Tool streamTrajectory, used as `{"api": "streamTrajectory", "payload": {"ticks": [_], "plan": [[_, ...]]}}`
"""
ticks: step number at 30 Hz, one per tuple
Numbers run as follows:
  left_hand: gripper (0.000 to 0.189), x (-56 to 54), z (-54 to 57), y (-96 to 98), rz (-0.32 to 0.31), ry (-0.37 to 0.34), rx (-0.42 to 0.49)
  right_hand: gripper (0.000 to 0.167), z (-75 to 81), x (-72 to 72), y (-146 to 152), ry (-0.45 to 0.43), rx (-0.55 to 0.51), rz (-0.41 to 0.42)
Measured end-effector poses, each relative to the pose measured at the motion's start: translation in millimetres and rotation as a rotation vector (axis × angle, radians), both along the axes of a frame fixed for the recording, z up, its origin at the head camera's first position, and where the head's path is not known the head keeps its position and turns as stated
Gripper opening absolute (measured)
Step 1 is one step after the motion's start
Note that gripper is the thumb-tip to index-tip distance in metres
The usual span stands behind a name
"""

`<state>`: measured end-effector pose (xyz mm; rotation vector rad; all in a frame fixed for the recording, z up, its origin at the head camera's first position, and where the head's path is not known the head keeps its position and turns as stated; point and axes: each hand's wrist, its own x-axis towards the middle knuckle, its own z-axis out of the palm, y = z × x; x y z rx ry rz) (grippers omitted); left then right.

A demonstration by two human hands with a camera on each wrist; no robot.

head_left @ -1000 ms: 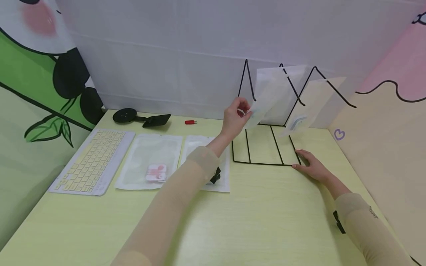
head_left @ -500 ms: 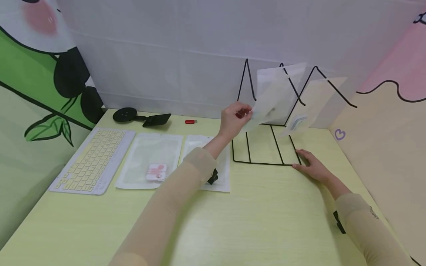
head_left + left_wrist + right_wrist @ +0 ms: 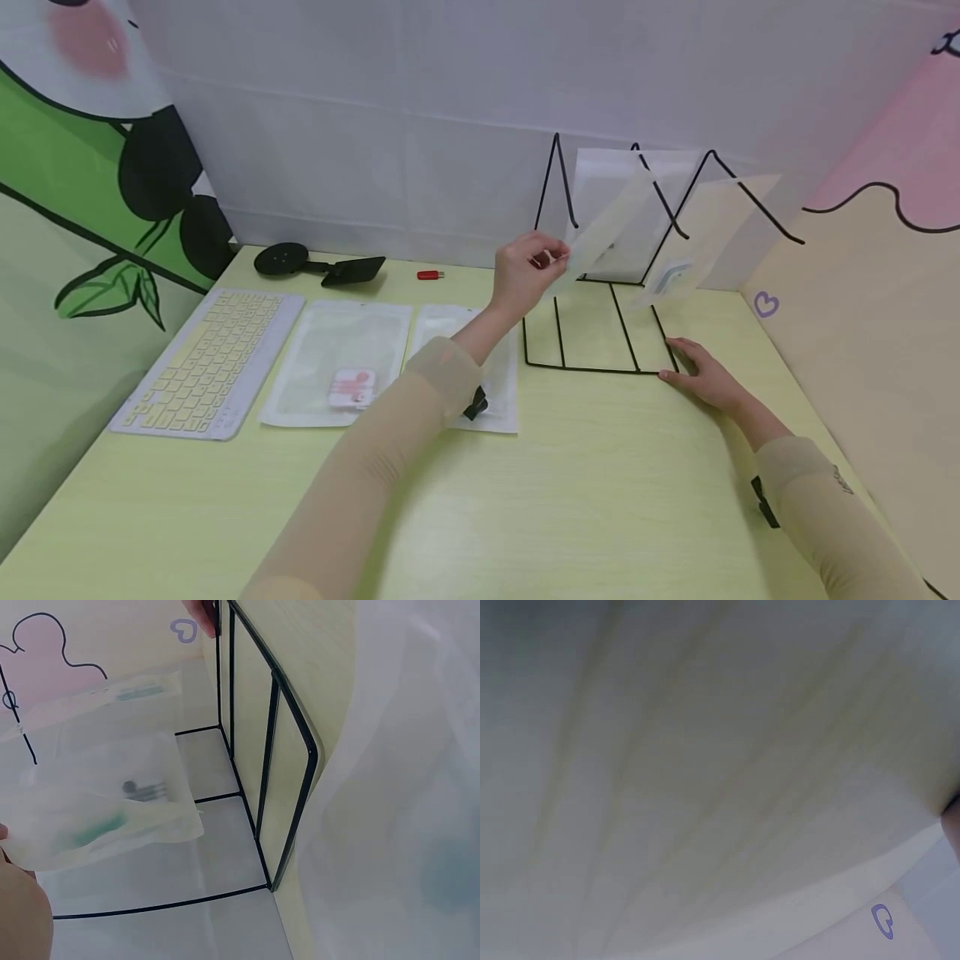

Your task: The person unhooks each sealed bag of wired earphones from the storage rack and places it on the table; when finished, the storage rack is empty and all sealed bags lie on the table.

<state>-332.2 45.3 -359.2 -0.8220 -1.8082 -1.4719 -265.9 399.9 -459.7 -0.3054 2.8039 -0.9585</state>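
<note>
My left hand [image 3: 525, 271] pinches the edge of a translucent zip bag [image 3: 611, 221] above a black wire rack [image 3: 581, 369]. In the left wrist view this bag has a greenish item in it [image 3: 94, 832]. Right behind it stands another translucent bag [image 3: 600, 179], with a small dark item showing through. A third bag [image 3: 705, 225], with a bluish item inside, leans in the rack's right slot. My right hand [image 3: 701, 377] rests on the rack's front right corner, thumb at the front rail and fingers along the side. The right wrist view shows mostly blurred sleeve.
Two flat bags lie left of the rack: one [image 3: 337, 333] with a pink-and-white item, the other [image 3: 498, 333] partly under my left forearm. Farther left are a white keyboard [image 3: 210, 367], a black folding stand [image 3: 352, 272] and a red USB stick [image 3: 430, 275]. A wall backs the table.
My left hand has shifted slightly left and down. The pinched bag has swung aside from the one behind it, which now shows separately. The right hand stays put.
</note>
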Motion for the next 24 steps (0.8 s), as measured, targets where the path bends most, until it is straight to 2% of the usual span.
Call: {"api": "streamTrajectory", "payload": {"ticks": [9, 13, 18, 24], "plan": [[0.007, 6.8, 6.8, -5.9, 0.043, 0.072, -0.056, 0.076, -0.9, 0.2, -0.2, 0.006, -0.015, 0.002], [0.006, 10.2, 8.7, -8.8, 0.064, 0.083, -0.075, 0.078, -1.0, 0.4, -0.1, -0.005, -0.008, 0.002], [0.006, 13.1, 10.4, -13.5, 0.059, 0.071, -0.089, 0.079, -1.5, -0.6, 0.8, -0.008, -0.003, 0.008], [0.010, 16.2, 14.5, -17.6, 0.053, 0.144, -0.111, 0.079, -2.0, -1.0, 1.9, -0.005, 0.001, 0.009]]}}
